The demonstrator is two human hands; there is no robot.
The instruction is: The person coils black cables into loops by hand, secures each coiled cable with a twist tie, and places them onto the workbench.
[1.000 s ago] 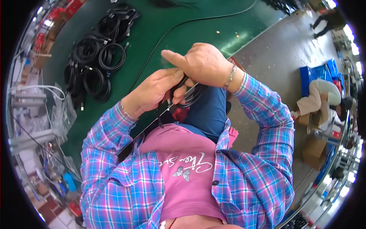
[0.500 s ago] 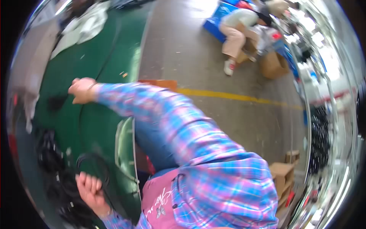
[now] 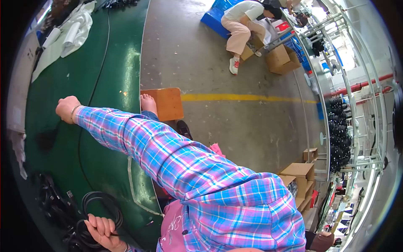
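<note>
My left hand [image 3: 102, 233], at the lower left, has its fingers wrapped around a coiled black cable [image 3: 119, 210] above the green table. My right hand [image 3: 67, 109] is stretched out over the far part of the table, its fingers curled closed. What it holds, if anything, is hidden from me. A long thin black cable [image 3: 102, 67] runs along the tabletop, passes under my right forearm and leads down towards the coil. Beside my left hand lies a heap of black cables [image 3: 49, 197], with a small plug [image 3: 69, 194] near it.
The green table [image 3: 117, 84] has white sheeting [image 3: 77, 35] at its far end. An orange stool [image 3: 170, 103] with a bare foot on it stands by the table edge. Another person [image 3: 241, 25] sits near a cardboard box [image 3: 282, 59]. Racks [image 3: 357, 84] line the right.
My right hand has moved left and its fingers have closed up. My left hand has shifted slightly down with the coil. The whole view has turned and become sharper.
</note>
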